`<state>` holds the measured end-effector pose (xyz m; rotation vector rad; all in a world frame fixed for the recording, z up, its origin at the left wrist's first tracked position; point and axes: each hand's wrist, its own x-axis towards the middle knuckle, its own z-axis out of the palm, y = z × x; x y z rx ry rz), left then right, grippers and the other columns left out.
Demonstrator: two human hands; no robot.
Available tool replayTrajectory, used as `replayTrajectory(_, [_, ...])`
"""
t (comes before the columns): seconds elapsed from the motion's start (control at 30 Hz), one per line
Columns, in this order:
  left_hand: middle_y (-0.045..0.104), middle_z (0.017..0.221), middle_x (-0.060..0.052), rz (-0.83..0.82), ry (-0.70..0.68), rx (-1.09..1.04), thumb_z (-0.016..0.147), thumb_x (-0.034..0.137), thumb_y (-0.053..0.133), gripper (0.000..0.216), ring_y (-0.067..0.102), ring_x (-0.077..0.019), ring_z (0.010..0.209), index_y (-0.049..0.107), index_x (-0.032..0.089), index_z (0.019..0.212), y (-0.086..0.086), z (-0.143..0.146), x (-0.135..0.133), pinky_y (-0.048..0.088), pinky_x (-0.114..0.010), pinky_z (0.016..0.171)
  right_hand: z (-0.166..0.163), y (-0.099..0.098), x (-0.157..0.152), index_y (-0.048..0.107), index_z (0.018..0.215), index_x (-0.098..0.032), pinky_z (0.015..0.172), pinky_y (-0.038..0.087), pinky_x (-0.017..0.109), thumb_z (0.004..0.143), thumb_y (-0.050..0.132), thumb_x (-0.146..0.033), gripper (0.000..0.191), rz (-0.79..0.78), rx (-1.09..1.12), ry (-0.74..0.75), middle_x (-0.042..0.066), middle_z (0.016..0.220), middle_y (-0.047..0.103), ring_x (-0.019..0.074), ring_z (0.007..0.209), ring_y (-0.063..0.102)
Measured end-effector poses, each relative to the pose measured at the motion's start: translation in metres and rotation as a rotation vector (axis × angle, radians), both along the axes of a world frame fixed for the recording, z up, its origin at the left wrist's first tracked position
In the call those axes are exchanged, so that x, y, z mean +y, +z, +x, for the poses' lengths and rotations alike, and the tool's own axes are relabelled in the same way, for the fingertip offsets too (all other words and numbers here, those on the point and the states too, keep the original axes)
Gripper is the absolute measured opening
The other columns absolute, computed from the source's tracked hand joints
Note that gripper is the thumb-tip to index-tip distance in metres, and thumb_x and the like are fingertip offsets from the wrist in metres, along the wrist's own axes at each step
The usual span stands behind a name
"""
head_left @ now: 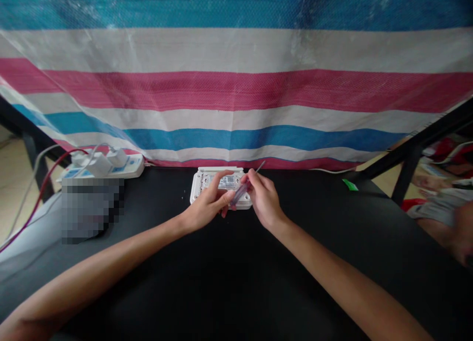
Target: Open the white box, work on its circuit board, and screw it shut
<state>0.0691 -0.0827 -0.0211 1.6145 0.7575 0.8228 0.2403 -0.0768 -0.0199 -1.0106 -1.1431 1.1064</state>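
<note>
A screwdriver (pixel 241 192) with a clear purplish handle slants between my two hands, its thin metal shaft pointing up and to the right. My right hand (pixel 265 197) is closed on it near where shaft and handle meet. At the lower end of the handle, my left hand (pixel 209 203) pinches it with thumb and fingers, while the index finger arches over. Beneath both hands lies a white router-like device (pixel 195 187), flat on the table, with a printed label facing up and a long white bar along its far edge. The hands hide part of it.
The black table (pixel 229 272) meets a striped tarp (pixel 236 89) at the back. On the left stand a power strip (pixel 133 166) with plugs and cables, and a blurred-out dark object (pixel 90 208). A green packet (pixel 350 185) lies right. Another person's arm (pixel 439 232) shows beyond the right edge.
</note>
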Motion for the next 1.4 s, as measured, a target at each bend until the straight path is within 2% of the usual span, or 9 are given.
replayTrajectory(0.13, [0.064, 0.08, -0.001, 0.241, 0.185, 0.199, 0.1, 0.045, 0.045, 0.039, 0.058, -0.0131, 0.069, 0.045, 0.021, 0.131, 0.01, -0.008, 0.012, 0.047, -0.027, 0.066, 0.017, 0.015, 0.013, 0.04, 0.065, -0.023, 0.049, 0.042, 0.027, 0.075, 0.065, -0.069, 0.053, -0.174, 0.15, 0.136, -0.004, 0.058, 0.042, 0.0123, 0.05, 0.045])
replayTrajectory(0.2, [0.066, 0.09, -0.004, 0.38, 0.192, 0.351, 0.099, 0.043, 0.046, 0.034, 0.062, -0.0166, 0.08, 0.053, 0.021, 0.123, 0.014, -0.011, 0.023, 0.049, -0.031, 0.075, 0.031, 0.024, 0.018, 0.04, 0.068, -0.024, 0.04, 0.031, 0.023, 0.075, 0.066, -0.065, 0.049, -0.261, 0.092, 0.258, -0.008, 0.056, 0.036, 0.0086, 0.043, 0.032])
replayTrajectory(0.27, [0.064, 0.115, -0.01, 0.506, 0.119, 0.553, 0.096, 0.045, 0.051, 0.037, 0.062, -0.0235, 0.102, 0.056, 0.02, 0.124, 0.016, -0.011, 0.034, 0.049, -0.04, 0.09, 0.046, 0.031, 0.022, 0.049, 0.077, -0.022, 0.036, 0.017, 0.02, 0.08, 0.062, -0.062, 0.042, -0.31, -0.075, 0.362, -0.01, 0.056, 0.033, 0.0061, 0.039, 0.02])
replayTrajectory(0.37, [0.039, 0.151, -0.019, 0.591, -0.038, 0.87, 0.086, 0.057, 0.062, 0.071, 0.041, -0.0386, 0.136, 0.042, 0.023, 0.146, 0.013, -0.007, 0.046, 0.033, -0.057, 0.109, 0.064, 0.035, 0.028, 0.052, 0.084, -0.022, 0.038, 0.014, 0.02, 0.09, 0.051, -0.057, 0.035, -0.179, -0.401, 0.306, -0.01, 0.053, 0.033, 0.0066, 0.038, 0.021])
replayTrajectory(0.47, [0.021, 0.161, -0.02, 0.592, -0.162, 1.031, 0.078, 0.068, 0.065, 0.095, 0.021, -0.0434, 0.146, 0.028, 0.026, 0.154, 0.008, 0.0, 0.05, 0.02, -0.063, 0.114, 0.077, 0.036, 0.031, 0.055, 0.079, -0.021, 0.045, 0.026, 0.022, 0.091, 0.05, -0.04, 0.023, 0.006, -0.724, 0.28, -0.007, 0.052, 0.044, 0.0091, 0.043, 0.038])
replayTrajectory(0.63, [0.026, 0.158, -0.02, 0.644, -0.139, 1.059, 0.076, 0.07, 0.066, 0.097, 0.025, -0.0432, 0.145, 0.031, 0.022, 0.154, 0.0, 0.009, 0.049, 0.02, -0.06, 0.115, 0.085, 0.041, 0.026, 0.059, 0.063, -0.02, 0.057, 0.032, 0.026, 0.084, 0.05, -0.017, 0.023, 0.052, -1.217, 0.438, 0.001, 0.059, 0.062, 0.0138, 0.057, 0.054])
replayTrajectory(0.77, [0.031, 0.155, -0.021, 0.709, -0.089, 1.026, 0.076, 0.075, 0.061, 0.097, 0.028, -0.0437, 0.143, 0.034, 0.021, 0.152, -0.01, 0.012, 0.049, 0.021, -0.061, 0.114, 0.083, 0.041, 0.022, 0.064, 0.065, -0.019, 0.058, 0.031, 0.027, 0.079, 0.051, -0.009, 0.021, -0.023, -1.471, 0.45, 0.004, 0.066, 0.067, 0.0159, 0.062, 0.058])
replayTrajectory(1.13, [0.038, 0.148, -0.019, 0.808, -0.012, 0.955, 0.075, 0.076, 0.061, 0.095, 0.034, -0.0418, 0.138, 0.035, 0.022, 0.148, -0.027, 0.012, 0.052, 0.026, -0.058, 0.113, 0.066, 0.043, 0.017, 0.07, 0.082, -0.018, 0.061, 0.033, 0.027, 0.084, 0.049, -0.013, 0.022, -0.112, -1.706, 0.486, 0.009, 0.084, 0.073, 0.0209, 0.08, 0.067])
replayTrajectory(1.4, [0.04, 0.144, -0.02, 0.837, -0.006, 0.943, 0.074, 0.071, 0.066, 0.096, 0.038, -0.0423, 0.135, 0.034, 0.019, 0.148, -0.026, 0.014, 0.053, 0.029, -0.056, 0.111, 0.043, 0.039, 0.002, 0.072, 0.101, -0.014, 0.076, 0.042, 0.032, 0.084, 0.054, -0.013, 0.024, -0.065, -1.885, 0.328, 0.018, 0.099, 0.072, 0.0283, 0.094, 0.069])
